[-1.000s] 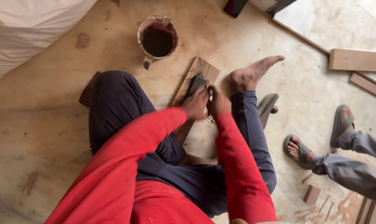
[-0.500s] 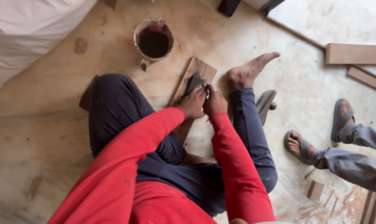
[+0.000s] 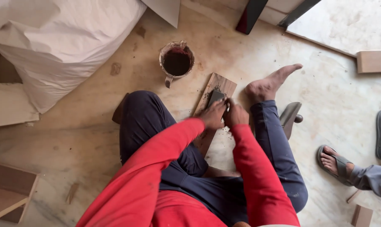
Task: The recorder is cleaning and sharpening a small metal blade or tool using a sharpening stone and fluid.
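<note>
I sit on the floor in red sleeves and dark blue trousers. A narrow wooden board (image 3: 219,86) lies between my legs, smeared with dark paste. My left hand (image 3: 212,114) and my right hand (image 3: 235,114) are pressed together over a small dark flat tool (image 3: 216,96) resting on the board. Both hands grip it. A dirty tin mug (image 3: 176,62) with dark brown liquid stands on the floor just beyond the board's far end. My bare right foot (image 3: 271,84) rests beside the board.
A big white sack (image 3: 60,46) fills the upper left. Another person's feet in grey sandals (image 3: 335,162) are at the right. Wood offcuts (image 3: 374,61) lie at the right edge, a low wooden piece (image 3: 9,191) at lower left, a loose sandal (image 3: 289,116) by my leg.
The camera has tilted, so the scene sits lower in view and more of the sack shows. My hands stay on the tool on the board, shifted slightly.
</note>
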